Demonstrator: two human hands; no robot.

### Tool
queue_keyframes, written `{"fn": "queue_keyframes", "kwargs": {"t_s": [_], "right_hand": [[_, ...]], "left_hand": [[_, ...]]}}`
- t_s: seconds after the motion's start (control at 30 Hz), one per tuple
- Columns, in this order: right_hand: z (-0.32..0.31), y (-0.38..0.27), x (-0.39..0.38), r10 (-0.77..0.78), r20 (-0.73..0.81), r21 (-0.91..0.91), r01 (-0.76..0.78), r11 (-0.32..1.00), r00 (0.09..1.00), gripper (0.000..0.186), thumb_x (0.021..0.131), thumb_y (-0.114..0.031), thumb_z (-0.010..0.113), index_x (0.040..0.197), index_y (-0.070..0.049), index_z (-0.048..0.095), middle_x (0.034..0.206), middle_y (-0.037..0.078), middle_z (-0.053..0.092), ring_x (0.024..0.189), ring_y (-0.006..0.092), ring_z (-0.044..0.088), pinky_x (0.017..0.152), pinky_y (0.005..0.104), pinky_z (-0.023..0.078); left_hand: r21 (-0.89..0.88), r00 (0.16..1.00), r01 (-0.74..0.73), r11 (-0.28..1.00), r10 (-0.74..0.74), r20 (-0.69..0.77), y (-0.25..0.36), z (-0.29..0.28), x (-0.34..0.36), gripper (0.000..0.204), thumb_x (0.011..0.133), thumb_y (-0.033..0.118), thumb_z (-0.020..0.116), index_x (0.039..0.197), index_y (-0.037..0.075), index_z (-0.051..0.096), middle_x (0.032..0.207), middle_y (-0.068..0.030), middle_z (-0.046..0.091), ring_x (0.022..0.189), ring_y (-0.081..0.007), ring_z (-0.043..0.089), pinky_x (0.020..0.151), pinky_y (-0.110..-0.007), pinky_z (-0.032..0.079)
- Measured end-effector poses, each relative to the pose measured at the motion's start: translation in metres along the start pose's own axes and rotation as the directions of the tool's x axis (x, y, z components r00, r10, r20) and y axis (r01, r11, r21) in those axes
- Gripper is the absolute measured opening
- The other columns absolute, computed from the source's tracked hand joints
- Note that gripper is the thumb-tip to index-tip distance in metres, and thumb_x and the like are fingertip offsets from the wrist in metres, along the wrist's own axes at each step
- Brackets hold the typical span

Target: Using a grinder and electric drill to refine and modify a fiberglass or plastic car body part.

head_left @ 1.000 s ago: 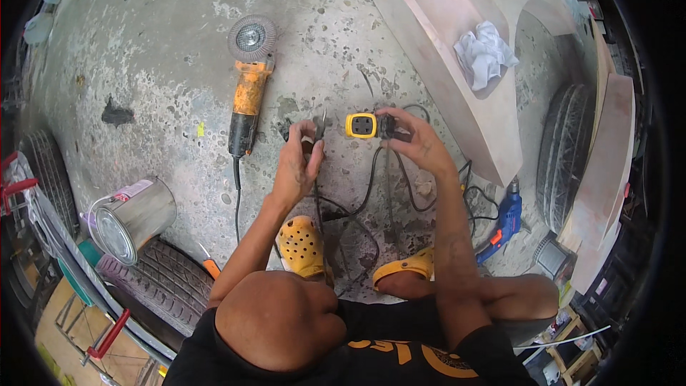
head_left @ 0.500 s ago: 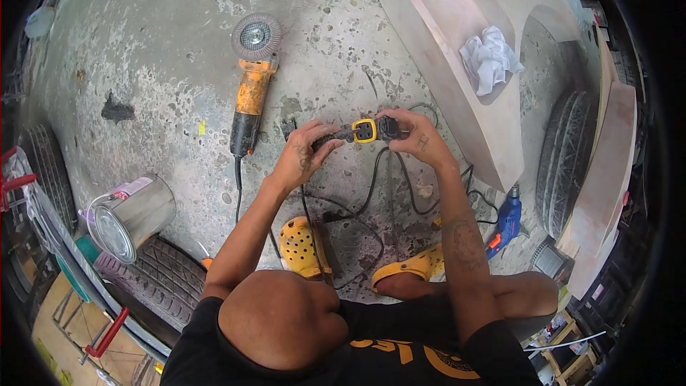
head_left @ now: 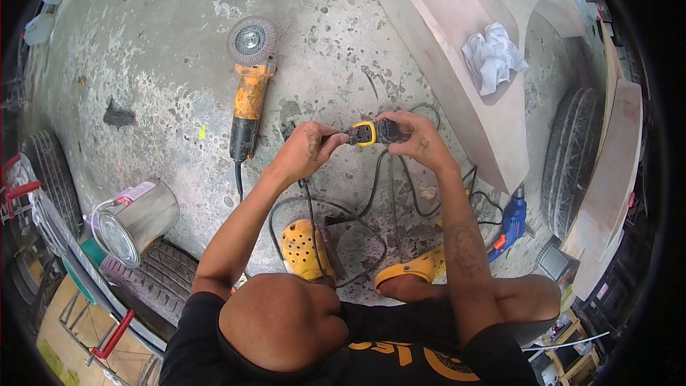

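Note:
Out in front of me, my left hand (head_left: 309, 144) is closed on a small black object (head_left: 347, 136), possibly a plug, largely hidden by my fingers, at the left side of a black and yellow socket block (head_left: 364, 133). My right hand (head_left: 421, 141) grips the socket block's black right end with thumb and fingers. Black cables (head_left: 371, 196) hang and loop over the concrete floor below both hands. A worn orange and black angle grinder (head_left: 249, 100), fitted with a round fibrous disc, lies to the left.
Large pale moulded panel (head_left: 464, 129) with crumpled white cloth (head_left: 493, 57); tyre (head_left: 568, 161) and boards (head_left: 614, 179) at right. Blue drill (head_left: 511, 218) nearby. Tin can (head_left: 139, 218), tyre (head_left: 150, 282) and red-handled metal frame (head_left: 111, 336) at left. My yellow clogs (head_left: 300, 246) stand below.
My left hand has moved up and right, bringing its dark object against the socket block, which had been apart from it a second ago. My right hand has shifted slightly down.

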State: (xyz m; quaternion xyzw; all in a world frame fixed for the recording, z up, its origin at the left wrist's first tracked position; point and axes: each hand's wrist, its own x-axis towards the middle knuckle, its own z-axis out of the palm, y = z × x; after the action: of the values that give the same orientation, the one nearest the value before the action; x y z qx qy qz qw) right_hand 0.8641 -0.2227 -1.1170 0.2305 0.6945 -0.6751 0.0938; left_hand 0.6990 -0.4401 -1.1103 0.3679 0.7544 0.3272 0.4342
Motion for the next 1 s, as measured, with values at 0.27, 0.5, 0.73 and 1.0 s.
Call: {"fn": "queue_keyframes", "kwargs": {"t_s": [0.27,0.5,0.73,1.0], "right_hand": [[0.003,0.006,0.004,-0.073,0.009,-0.015,0.073,0.997,0.997,0.054,0.067,0.006,0.068,0.121,0.0,0.067,0.105,0.001,0.063,0.096,0.0117,0.062,0.087,0.0264,0.05],[0.008,0.007,0.006,0.045,-0.048,0.018,-0.044,0.999,0.998,0.052,0.073,0.003,0.07,0.125,0.002,0.065,0.112,0.005,0.067,0.096,0.0117,0.063,0.086,0.0263,0.052],[-0.02,-0.001,0.042,-0.057,-0.246,-0.25,-0.007,0.968,0.968,0.064,0.077,-0.008,0.081,0.136,0.002,0.057,0.125,0.014,0.066,0.111,0.0225,0.065,0.095,0.0348,0.052],[-0.038,-0.108,0.011,0.005,0.28,-0.839,0.243,0.487,0.96,0.047,0.085,-0.019,0.076,0.125,-0.003,0.059,0.114,0.018,0.063,0.105,0.0386,0.063,0.088,0.0489,0.052]], "left_hand": [[0.06,0.999,-0.027,0.998,0.024,0.037,0.0,0.006,0.016,0.025,0.097,0.02,0.067,0.104,-0.002,0.075,0.064,-0.0204,0.059,0.054,-0.0271,0.05,0.058,-0.039,0.046],[0.07,0.985,-0.115,0.991,0.123,-0.122,0.003,0.003,0.016,0.023,0.097,0.018,0.065,0.103,-0.003,0.073,0.081,-0.024,0.064,0.069,-0.033,0.06,0.066,-0.039,0.049],[0.186,0.538,0.097,0.978,0.106,-0.836,-0.038,-0.051,-0.018,0.04,0.089,0.024,0.077,0.115,-0.002,0.061,0.103,-0.0171,0.061,0.09,-0.0298,0.06,0.079,-0.041,0.05],[0.021,0.855,0.177,0.984,-0.143,-0.499,-0.12,-0.09,-0.012,0.044,0.087,0.032,0.077,0.112,-0.002,0.063,0.091,-0.0093,0.069,0.076,-0.0173,0.064,0.072,-0.032,0.052]]}}
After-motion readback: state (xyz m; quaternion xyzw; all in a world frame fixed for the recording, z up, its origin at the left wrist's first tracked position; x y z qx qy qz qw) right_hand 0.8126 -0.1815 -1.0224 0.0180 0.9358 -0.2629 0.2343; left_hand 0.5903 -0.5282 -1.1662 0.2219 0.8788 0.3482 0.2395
